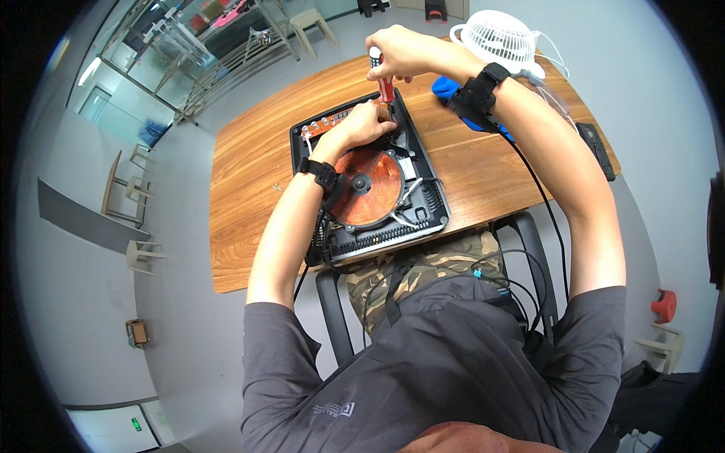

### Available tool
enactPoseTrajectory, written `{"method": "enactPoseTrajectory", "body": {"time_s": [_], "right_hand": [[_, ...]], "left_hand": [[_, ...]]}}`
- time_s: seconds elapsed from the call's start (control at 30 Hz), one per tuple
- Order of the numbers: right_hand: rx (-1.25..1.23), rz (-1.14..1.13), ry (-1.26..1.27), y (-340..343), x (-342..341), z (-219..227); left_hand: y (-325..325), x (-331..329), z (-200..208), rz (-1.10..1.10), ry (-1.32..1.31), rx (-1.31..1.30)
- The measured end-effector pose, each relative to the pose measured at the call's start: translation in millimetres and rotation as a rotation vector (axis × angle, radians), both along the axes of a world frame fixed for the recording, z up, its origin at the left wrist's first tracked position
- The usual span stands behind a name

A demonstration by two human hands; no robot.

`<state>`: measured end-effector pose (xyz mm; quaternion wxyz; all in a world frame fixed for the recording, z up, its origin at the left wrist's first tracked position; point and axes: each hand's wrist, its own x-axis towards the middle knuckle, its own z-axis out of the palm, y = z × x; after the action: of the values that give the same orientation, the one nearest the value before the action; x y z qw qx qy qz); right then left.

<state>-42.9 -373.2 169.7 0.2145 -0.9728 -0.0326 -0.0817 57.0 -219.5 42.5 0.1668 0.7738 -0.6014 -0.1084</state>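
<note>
An opened induction cooker (420, 155) lies on the table in front of me, its black housing exposing a round copper coil (368, 198). My right hand (404, 54) is closed around the red-and-white handle of a screwdriver (386, 91), which stands nearly upright over the housing's far right corner. Close below it, my left hand (361, 125) rests on the far part of the cooker with its fingers curled together. What those fingers pinch, if anything, is hidden. Beside the left hand runs an orange circuit board (310, 130) with small parts on it.
The wooden table (245, 234) bears a white fan (498, 39), a blue item (444, 88), a dark flat object (596, 151) and small light bits (277, 186) left of the cooker. A black cable (555, 215) hangs from my right wrist. Chair armrests (332, 309) flank my legs.
</note>
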Motion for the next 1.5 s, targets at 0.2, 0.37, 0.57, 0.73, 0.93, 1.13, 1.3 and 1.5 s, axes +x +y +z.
{"method": "enactPoseTrajectory", "body": {"time_s": [0.2, 0.37, 0.57, 0.73, 0.93, 1.13, 1.3, 1.5], "right_hand": [[-0.052, 0.006, 0.019, 4.6, 0.8, 0.7], [-0.126, 0.027, 0.006, 10.0, 3.8, 0.1], [-0.302, -0.049, -0.011, 23.7, -3.6, 6.3], [-0.430, -0.063, 0.064, 20.6, 3.2, 5.7], [-0.393, -0.073, 0.255, 42.5, 0.0, 24.8], [-0.537, -0.199, 0.189, 60.8, 2.6, 27.4], [-0.706, -0.181, 0.037, 45.2, 14.5, 15.5], [-0.547, -0.208, 0.147, 37.7, 5.3, 18.7]], "left_hand": [[1.5, 3.3, -2.3, -0.005, 0.025, -0.053], [9.8, -0.6, 8.0, 0.092, 0.099, -0.033], [25.1, 6.8, 4.9, 0.092, 0.008, -0.035], [41.1, -3.7, 9.2, 0.119, -0.054, -0.016], [47.6, 1.0, -8.2, 0.100, -0.108, -0.104], [49.5, -2.2, -15.5, 0.137, -0.094, -0.140], [50.6, -5.0, -12.4, 0.187, -0.077, -0.127], [42.5, -0.6, -11.2, 0.109, -0.198, -0.046]]}}
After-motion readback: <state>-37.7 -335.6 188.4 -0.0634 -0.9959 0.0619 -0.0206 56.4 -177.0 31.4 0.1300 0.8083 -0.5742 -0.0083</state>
